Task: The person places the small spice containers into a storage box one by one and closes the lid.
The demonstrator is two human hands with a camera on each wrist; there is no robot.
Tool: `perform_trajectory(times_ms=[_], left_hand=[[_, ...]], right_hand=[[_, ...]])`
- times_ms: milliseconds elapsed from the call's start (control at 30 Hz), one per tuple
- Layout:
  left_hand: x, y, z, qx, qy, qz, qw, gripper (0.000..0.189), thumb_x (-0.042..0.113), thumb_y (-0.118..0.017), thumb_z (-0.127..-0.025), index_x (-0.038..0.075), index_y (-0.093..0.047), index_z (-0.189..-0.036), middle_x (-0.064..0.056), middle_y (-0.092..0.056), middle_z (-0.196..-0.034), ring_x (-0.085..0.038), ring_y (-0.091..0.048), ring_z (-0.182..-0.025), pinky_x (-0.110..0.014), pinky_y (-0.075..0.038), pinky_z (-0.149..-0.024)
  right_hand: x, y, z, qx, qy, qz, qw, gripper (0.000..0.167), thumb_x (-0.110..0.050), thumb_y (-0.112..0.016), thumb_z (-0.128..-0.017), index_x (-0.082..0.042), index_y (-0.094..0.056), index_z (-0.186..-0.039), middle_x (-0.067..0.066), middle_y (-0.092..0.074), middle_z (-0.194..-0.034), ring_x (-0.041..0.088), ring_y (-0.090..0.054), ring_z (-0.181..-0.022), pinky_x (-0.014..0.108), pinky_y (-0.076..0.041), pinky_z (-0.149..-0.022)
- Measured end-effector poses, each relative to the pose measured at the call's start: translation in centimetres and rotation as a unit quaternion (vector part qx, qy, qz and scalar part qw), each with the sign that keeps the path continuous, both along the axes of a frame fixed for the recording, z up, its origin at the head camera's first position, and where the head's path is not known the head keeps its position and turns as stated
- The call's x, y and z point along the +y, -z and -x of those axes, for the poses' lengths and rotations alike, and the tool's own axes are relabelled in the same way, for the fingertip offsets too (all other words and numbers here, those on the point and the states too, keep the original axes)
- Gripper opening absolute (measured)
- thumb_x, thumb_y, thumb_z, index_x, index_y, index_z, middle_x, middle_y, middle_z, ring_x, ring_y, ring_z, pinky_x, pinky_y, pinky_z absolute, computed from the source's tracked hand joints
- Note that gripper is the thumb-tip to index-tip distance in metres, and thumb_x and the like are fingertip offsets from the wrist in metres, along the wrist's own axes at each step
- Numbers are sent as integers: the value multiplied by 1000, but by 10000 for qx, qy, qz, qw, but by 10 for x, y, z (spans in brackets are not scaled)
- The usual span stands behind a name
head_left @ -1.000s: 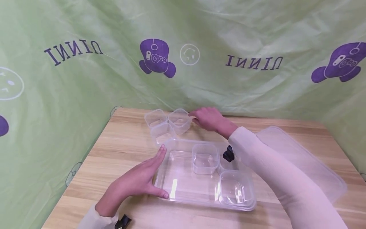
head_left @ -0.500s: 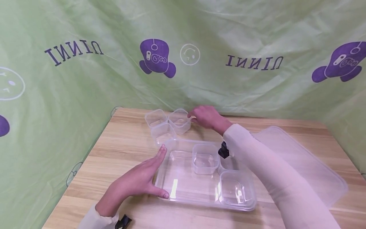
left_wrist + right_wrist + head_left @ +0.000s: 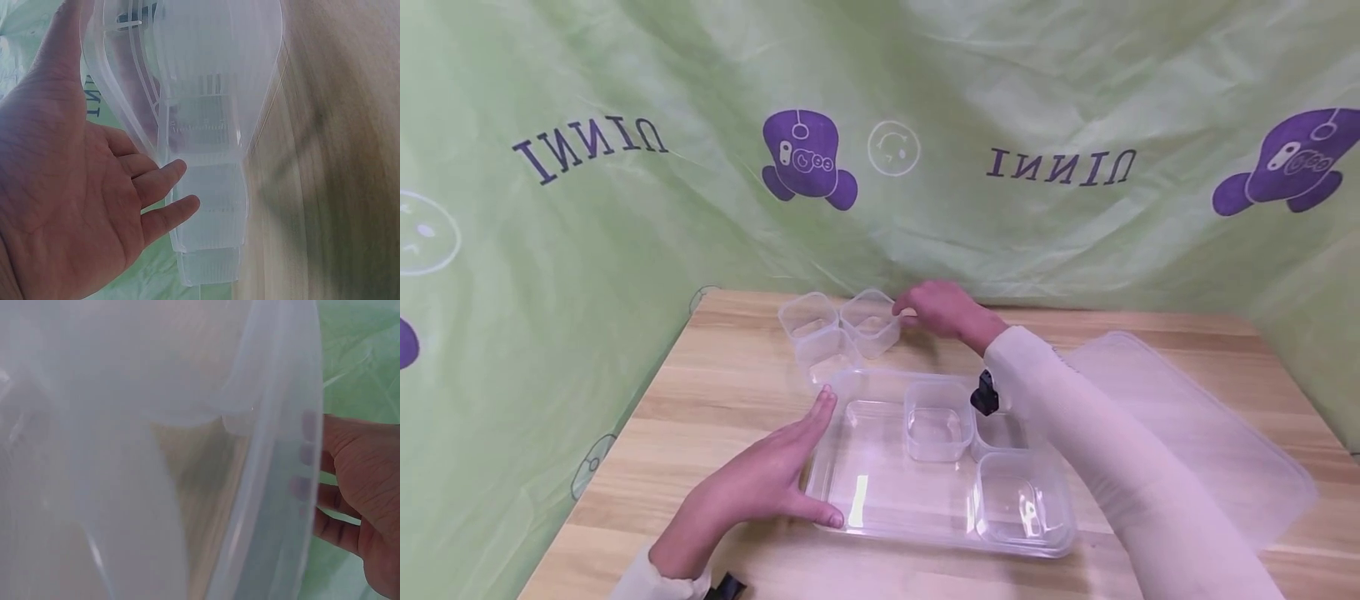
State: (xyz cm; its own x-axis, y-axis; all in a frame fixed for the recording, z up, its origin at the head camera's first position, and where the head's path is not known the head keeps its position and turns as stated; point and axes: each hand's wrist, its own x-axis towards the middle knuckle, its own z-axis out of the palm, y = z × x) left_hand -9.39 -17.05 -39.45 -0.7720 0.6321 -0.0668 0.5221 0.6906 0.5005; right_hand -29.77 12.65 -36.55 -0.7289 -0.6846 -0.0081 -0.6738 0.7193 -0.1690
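A large clear plastic food box [image 3: 880,533] stands on the table, with three small clear containers inside, among them one in the middle [image 3: 938,423] and one at the near right corner [image 3: 1017,504]. My left hand [image 3: 763,473] rests along the box's left end, thumb and fingers spread apart. In the left wrist view its fingers [image 3: 164,182] are loosely bent beside the clear plastic. At the back, my right hand [image 3: 943,310] pinches the right rim of a small clear container [image 3: 871,327], its fingers curled. The right wrist view shows this hand partly behind clear plastic.
Two more small containers, one at the left [image 3: 808,321] and one nearer [image 3: 829,354], stand against the gripped one, behind the large box. A flat translucent lid [image 3: 1187,442] lies at the right, partly under the right sleeve [image 3: 1097,450]. A green printed curtain [image 3: 880,217] hangs behind.
My right wrist and forearm have shifted slightly left, while its fingers stay at the container's rim. The left hand and the containers hold their places; the head view tilts a little.
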Motion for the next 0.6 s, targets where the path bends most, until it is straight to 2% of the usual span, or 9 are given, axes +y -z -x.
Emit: perform_trajectory(times_ms=[333, 600], left_hand=[[-2, 2, -2, -38, -40, -12, 10000, 143, 83, -72, -68, 10, 3, -165, -9, 2, -171, -27, -21, -152, -46, -26, -120], [-1, 1, 0, 11, 15, -75, 10000, 143, 82, -73, -69, 6, 0, -165, -10, 1, -170, -26, -21, -152, -45, -26, -120]], right_hand=[[-4, 5, 1, 54, -31, 47, 10000, 21, -25, -70, -100, -15, -78, -117, 4, -75, -115, 29, -69, -102, 46, -56, -87], [-5, 3, -1, 80, 66, 60, 9999, 19, -24, -73, -98, -17, -80, -114, 2, -76, -112, 27, -70, -97, 44, -57, -81]])
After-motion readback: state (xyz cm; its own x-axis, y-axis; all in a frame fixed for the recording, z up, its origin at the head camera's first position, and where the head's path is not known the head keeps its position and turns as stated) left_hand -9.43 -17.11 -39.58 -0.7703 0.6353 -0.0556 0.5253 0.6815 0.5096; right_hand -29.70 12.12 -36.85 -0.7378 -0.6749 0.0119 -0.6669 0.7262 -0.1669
